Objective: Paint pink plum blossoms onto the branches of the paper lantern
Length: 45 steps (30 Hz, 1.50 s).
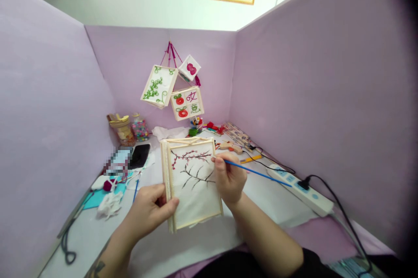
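Observation:
My left hand [152, 208] grips the lower left edge of a wood-framed lantern [199, 204] with white panels, its thumb on the front. Dark branches are painted on the facing panel; the upper one bears small red blossoms, the lower one looks bare. In my right hand [231, 178] is a blue paintbrush [257, 172], pinched near its front end, with the handle pointing down to the right. The brush tip is hard to make out at the panel's right edge, close to the upper branch. Whether it touches the panel I cannot tell.
Decorated lanterns [187, 103] hang on the back partition. A black phone [140, 156], crumpled tissue [110, 205] and jars [122, 130] stand or lie at left. Along the right are a white power strip [300, 189] with cords, a wooden-handled tool [230, 146] and a yellow ruler [251, 159].

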Available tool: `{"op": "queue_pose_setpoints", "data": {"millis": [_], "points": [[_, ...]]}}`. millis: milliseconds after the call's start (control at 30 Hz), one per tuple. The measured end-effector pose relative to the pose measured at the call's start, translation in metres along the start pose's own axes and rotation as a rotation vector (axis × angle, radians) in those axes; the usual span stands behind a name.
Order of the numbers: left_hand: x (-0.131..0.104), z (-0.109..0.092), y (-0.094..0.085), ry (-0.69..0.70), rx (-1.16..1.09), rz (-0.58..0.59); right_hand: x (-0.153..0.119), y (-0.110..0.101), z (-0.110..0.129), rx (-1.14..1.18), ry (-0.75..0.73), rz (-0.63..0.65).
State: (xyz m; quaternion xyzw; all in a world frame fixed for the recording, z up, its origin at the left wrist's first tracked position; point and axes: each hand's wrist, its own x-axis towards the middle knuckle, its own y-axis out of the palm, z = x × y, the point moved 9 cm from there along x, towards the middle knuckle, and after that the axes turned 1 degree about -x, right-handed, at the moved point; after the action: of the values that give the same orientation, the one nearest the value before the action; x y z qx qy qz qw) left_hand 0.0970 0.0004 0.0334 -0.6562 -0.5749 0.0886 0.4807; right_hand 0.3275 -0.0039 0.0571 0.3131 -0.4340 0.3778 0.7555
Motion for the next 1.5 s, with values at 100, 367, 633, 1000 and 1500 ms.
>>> {"op": "queue_pose_setpoints", "data": {"millis": [100,367,633,1000,1500], "points": [[-0.0011,0.0004,-0.0001,0.012,0.002,-0.008,-0.0007,0.0005,-0.0007,-0.008,-0.001,0.002],[0.0014,-0.0056,-0.0025,0.020,0.016,-0.007,0.0012,0.0014,0.0025,-0.007,-0.037,0.012],[0.0014,-0.0044,-0.0012,0.023,0.013,-0.008,0.0016,0.0038,0.0013,-0.020,-0.035,0.039],[0.0021,-0.0049,-0.0017,0.001,0.006,0.006,0.0025,0.0029,0.0026,-0.001,-0.032,0.036],[0.0007,-0.0035,-0.0013,0.019,0.006,-0.009,0.0005,0.0028,0.0010,0.037,-0.037,0.034]]}}
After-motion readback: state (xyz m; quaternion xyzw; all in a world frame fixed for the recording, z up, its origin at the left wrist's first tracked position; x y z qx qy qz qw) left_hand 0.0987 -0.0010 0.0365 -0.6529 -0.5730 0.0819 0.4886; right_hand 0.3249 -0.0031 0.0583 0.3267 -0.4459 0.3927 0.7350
